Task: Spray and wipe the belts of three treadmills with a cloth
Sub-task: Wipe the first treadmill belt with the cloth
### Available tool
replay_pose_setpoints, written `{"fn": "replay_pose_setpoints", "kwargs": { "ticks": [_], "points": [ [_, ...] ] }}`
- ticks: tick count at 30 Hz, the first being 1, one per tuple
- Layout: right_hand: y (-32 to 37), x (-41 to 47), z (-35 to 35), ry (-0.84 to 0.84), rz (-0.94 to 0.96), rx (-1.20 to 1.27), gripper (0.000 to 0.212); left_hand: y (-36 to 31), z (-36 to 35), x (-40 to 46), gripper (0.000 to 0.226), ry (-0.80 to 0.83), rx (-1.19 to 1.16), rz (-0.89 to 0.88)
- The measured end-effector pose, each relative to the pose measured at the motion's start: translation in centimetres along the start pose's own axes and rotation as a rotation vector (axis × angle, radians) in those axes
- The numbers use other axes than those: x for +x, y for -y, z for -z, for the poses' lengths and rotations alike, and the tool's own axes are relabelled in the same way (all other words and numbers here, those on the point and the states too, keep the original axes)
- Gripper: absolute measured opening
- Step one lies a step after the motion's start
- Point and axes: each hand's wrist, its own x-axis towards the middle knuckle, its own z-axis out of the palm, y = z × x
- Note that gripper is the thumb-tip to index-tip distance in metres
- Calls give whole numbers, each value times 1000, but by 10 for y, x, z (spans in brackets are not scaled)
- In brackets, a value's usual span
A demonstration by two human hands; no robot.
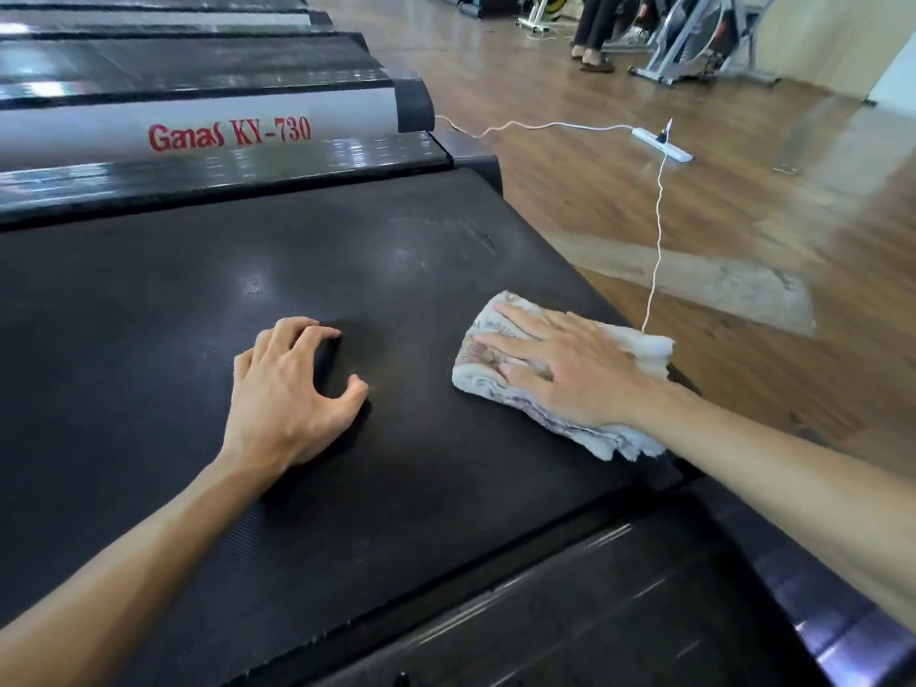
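A black textured treadmill belt (198, 300) fills the lower left of the head view. My right hand (565, 369) lies flat with straight fingers on a folded whitish cloth (639, 354), pressing it onto the belt near its right edge. My left hand (287, 389) rests on the middle of the belt on its curled fingertips and holds nothing. No spray bottle is in view.
More treadmills (198, 66) stand side by side behind, one marked "Ganas KY-730" (230, 133). A white cable (659, 215) runs over the wooden floor to a power strip (661, 144). A person's legs (592, 37) and exercise bikes (704, 37) are far back.
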Motion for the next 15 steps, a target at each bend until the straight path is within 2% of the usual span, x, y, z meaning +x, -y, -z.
{"fn": "replay_pose_setpoints", "kwargs": {
  "ticks": [4,7,11,13,15],
  "points": [
    [34,-14,-8,10,147,-39,49,1,1,0,66,19,-24,-6],
    [19,-47,-10,-12,241,14,51,2,1,0,67,29,-13,-2],
    [-19,-40,2,2,77,37,48,0,1,1,64,26,16,5],
    [-10,-19,5,-7,3,14,47,-2,1,1,64,33,20,5],
    [15,-4,1,11,18,0,48,-3,1,1,64,36,13,11]
  ]
}}
